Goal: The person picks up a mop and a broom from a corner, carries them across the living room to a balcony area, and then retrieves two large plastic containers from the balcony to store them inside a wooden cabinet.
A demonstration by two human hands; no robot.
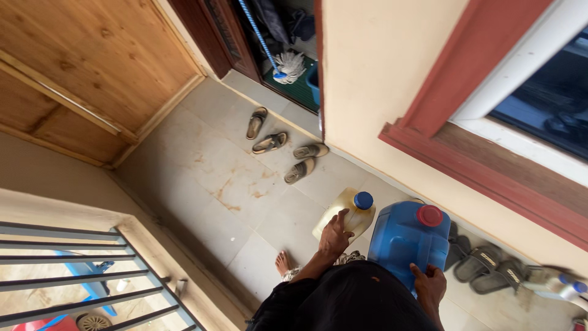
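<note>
smooth plastic blue jerrycan (407,244), stained matt floor tiles (214,178), wooden door (92,55).

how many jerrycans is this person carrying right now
2. A pale yellow jerrycan with a blue cap in the left hand, and a blue jerrycan with a red cap in the right hand.

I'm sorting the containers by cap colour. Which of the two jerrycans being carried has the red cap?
The large blue jerrycan, gripped by the right hand. The smaller yellowish jerrycan in the left hand has a blue cap.
</note>
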